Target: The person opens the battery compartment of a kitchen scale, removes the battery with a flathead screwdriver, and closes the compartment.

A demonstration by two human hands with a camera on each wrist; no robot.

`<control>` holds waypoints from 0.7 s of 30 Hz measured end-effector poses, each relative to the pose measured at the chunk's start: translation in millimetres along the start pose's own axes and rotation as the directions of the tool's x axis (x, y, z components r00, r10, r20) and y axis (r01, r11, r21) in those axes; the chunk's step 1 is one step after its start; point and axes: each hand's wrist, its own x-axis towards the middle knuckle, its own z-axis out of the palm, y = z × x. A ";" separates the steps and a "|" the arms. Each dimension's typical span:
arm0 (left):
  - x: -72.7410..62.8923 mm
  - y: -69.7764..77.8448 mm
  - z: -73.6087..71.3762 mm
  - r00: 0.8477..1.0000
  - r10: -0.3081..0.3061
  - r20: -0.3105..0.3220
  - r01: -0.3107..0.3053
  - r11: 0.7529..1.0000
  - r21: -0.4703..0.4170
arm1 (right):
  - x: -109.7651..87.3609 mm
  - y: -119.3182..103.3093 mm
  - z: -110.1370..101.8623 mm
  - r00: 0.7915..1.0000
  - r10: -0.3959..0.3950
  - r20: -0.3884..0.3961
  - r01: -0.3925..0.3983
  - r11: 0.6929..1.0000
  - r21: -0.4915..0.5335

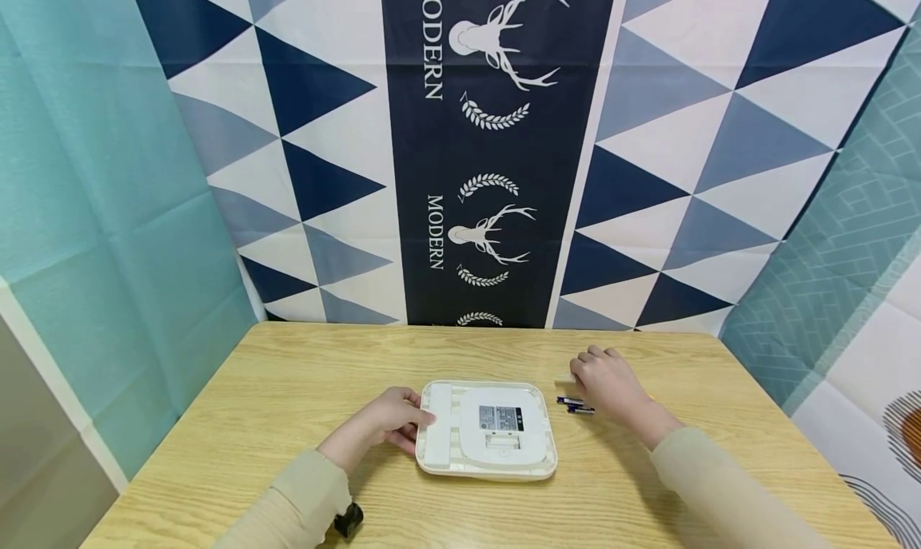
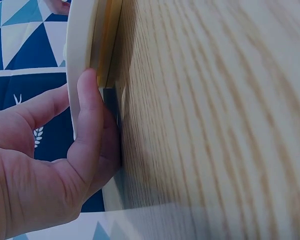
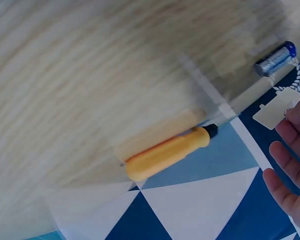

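Observation:
A white, square device with rounded corners (image 1: 471, 467) lies underside up on the table, with a printed label and an uncovered battery compartment (image 1: 502, 442). My left hand (image 1: 396, 415) grips its left edge, thumb on top and fingers beneath; in the left wrist view that edge stands a little above the wood. To the right of the device, my right hand (image 1: 608, 381) pinches a small white battery cover (image 3: 277, 110) between thumb and finger. Blue-and-silver batteries (image 1: 571, 401) lie on the table between the device and the right hand.
A screwdriver with a yellow handle (image 3: 167, 155) lies on the table near the right hand, mostly hidden by that arm in the head view. Behind the wooden table (image 1: 324, 357) hangs a patterned cloth (image 1: 496, 149).

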 end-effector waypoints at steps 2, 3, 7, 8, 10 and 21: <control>-0.5 0.1 0.9 1.000 0.000 -0.007 0.000 1.000 0.006 | 0.8 -1.2 -4.0 1.000 -0.006 -0.024 0.006 1.000 -0.001; -0.6 -0.2 1.0 1.000 0.001 -0.007 -0.001 1.000 0.006 | 1.2 -1.8 -5.9 0.999 -0.011 -0.038 0.011 1.000 -0.002; -0.8 -0.4 1.7 1.000 0.003 -0.010 -0.002 1.000 0.012 | 3.0 -4.0 -11.7 0.997 -0.022 -0.068 0.022 1.000 -0.001; -1.0 -0.5 1.9 1.000 0.002 -0.011 -0.002 1.000 0.012 | 3.5 -4.5 -12.8 0.997 -0.025 -0.073 0.025 1.000 -0.001; -1.4 -0.4 2.2 1.000 -0.001 -0.012 0.001 1.000 0.015 | 4.4 -5.6 -14.7 0.996 -0.030 -0.080 0.030 1.000 0.001; -2.4 0.8 1.5 1.000 0.004 -0.008 -0.004 1.000 0.009 | 9.0 -14.3 -29.1 0.994 -0.028 -0.110 0.029 1.000 0.000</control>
